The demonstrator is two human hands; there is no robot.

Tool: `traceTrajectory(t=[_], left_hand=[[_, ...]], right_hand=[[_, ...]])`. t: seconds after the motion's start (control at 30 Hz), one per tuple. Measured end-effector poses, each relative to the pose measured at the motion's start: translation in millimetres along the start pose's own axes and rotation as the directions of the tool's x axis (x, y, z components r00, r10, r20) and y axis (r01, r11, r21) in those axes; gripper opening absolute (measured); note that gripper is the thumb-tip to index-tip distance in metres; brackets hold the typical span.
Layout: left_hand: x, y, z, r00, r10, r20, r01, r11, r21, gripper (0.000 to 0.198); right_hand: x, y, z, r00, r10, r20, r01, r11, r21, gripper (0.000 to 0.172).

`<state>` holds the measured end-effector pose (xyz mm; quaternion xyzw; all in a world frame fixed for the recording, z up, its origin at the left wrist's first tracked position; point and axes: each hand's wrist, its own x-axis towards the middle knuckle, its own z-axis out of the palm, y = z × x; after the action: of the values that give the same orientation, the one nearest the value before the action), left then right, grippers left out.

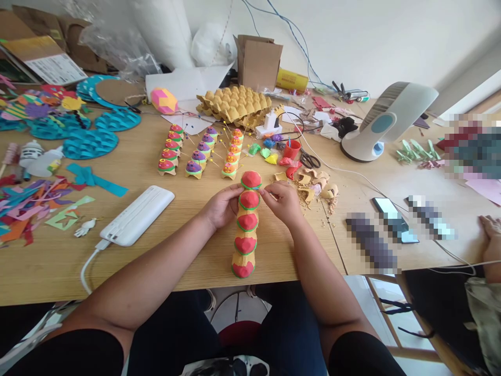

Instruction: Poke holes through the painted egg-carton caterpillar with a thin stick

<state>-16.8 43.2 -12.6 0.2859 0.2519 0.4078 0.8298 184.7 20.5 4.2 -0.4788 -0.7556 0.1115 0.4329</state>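
An egg-carton strip stretches away from the table's front edge, its row of bumps capped in red clay with thin green rims. My left hand grips the strip's far end from the left side. At the right of the same end, my right hand is closed, thumb and finger pinching the green clay strip at the rim of the farthest bump. Beyond stand three finished-looking carton caterpillars: a red one, a purple one and an orange one, with pins sticking out.
Left of my arms lie a white power bank and colourful paper scraps. Clay lumps, scissors, torn carton pieces and a fan are to the right. Egg trays sit behind. Another person's hand rests far right.
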Motion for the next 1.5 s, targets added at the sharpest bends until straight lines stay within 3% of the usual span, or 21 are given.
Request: traceTrajectory(t=[0.37, 0.57, 1.23, 1.5], left_hand=[[-2, 2, 3.2, 1.000, -0.012, -0.020, 0.012, 1.000, -0.014, 0.017], [-4, 4, 7.2, 0.998, -0.026, -0.061, 0.025, 0.999, -0.026, 0.017], [-4, 5, -4.4, 0.997, -0.078, -0.015, 0.077, 0.997, -0.029, 0.021], [-8, 6, 0.0, 0.994, -0.104, -0.014, 0.104, 0.994, 0.010, 0.018]], right_hand=[[0, 1, 0, 1.000, 0.009, -0.002, -0.009, 1.000, -0.004, 0.031], [0, 0, -1, 0.999, 0.043, 0.023, -0.044, 0.999, 0.015, 0.036], [0, -7, -5, 0.999, 0.043, 0.025, -0.045, 0.997, 0.063, 0.051], [1, -5, -3, 0.999, 0.048, 0.020, -0.049, 0.994, 0.100, 0.055]])
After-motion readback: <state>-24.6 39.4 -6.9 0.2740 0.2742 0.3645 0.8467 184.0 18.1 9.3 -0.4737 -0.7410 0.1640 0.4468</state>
